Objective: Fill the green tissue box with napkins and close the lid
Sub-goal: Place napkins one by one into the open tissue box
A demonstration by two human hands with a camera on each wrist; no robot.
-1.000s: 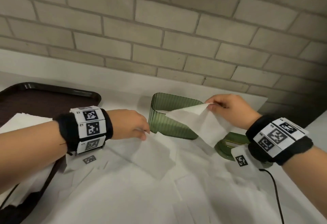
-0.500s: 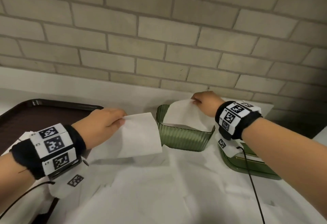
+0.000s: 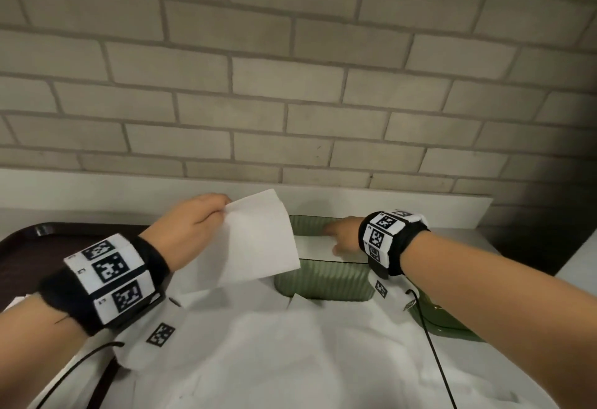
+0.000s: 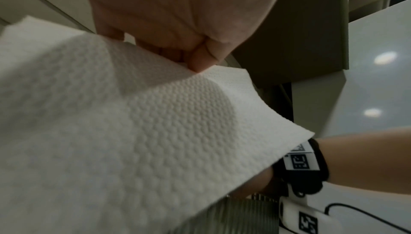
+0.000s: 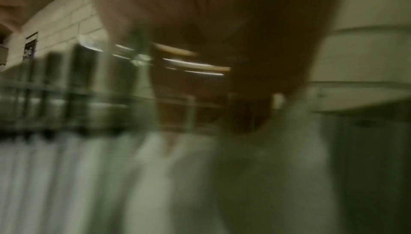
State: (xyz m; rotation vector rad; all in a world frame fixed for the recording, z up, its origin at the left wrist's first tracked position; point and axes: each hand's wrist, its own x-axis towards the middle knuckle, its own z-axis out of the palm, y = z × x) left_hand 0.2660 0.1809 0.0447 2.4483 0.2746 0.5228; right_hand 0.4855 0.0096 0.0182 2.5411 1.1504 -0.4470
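Note:
The ribbed green tissue box (image 3: 323, 282) stands open at the back of the counter. My left hand (image 3: 224, 211) pinches one corner of a white embossed napkin (image 3: 255, 247) and holds it up just left of the box, overlapping its left rim; in the left wrist view the fingers (image 4: 195, 62) meet on the napkin (image 4: 133, 123). My right hand (image 3: 336, 239) reaches into the box, its fingers stretched out on a napkin (image 3: 315, 247) lying inside. The green lid (image 3: 452, 328) lies on the counter to the right, partly under my right forearm. The right wrist view is blurred.
Several loose napkins (image 3: 290, 360) cover the counter in front of the box. A dark brown tray (image 3: 64, 240) sits at the left. A brick wall (image 3: 290, 85) rises right behind the box. Black cables (image 3: 433, 360) trail from both wristbands.
My left hand picked a napkin off the pile and raised it toward the box. My right hand carried its napkin over the box and lowered it inside.

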